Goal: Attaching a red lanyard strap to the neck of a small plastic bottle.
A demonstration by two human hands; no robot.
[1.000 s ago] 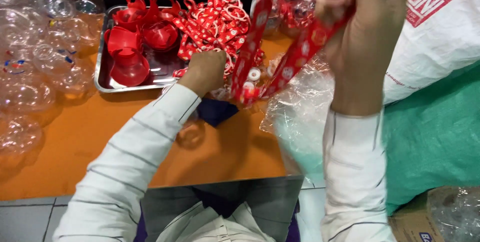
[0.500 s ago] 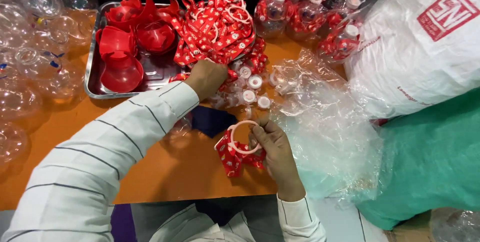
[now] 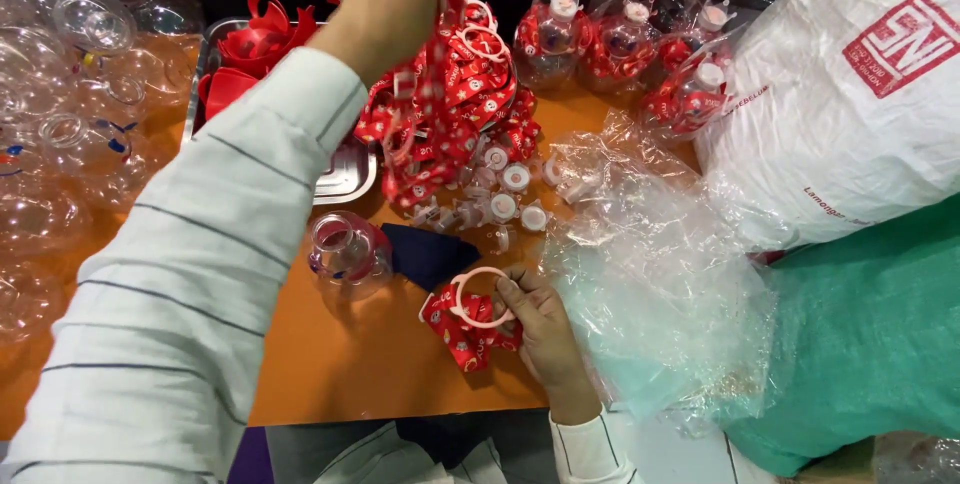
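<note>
— On the far left?
— Heap of clear plastic bottles [image 3: 60,114], then metal tray [image 3: 345,176] with red cups [image 3: 255,44].

— Left hand [image 3: 392,6]?
— Raised above the table, fingers closed, pinching a bunch of red straps [image 3: 450,114] hanging down with white caps.

— Below it?
— One small clear bottle [image 3: 345,252] on the orange table [image 3: 340,364].

— Right hand [image 3: 540,329]?
— Resting on the table, fingertips pressing one folded red strap with white ring [image 3: 470,319].

— Further right?
— Crumpled clear plastic bag [image 3: 650,274], white sack [image 3: 850,114], green sack [image 3: 870,344].

Bottle [image 3: 345,249] stands left of cloth [image 3: 425,254], tray [image 3: 345,169] behind.
</note>
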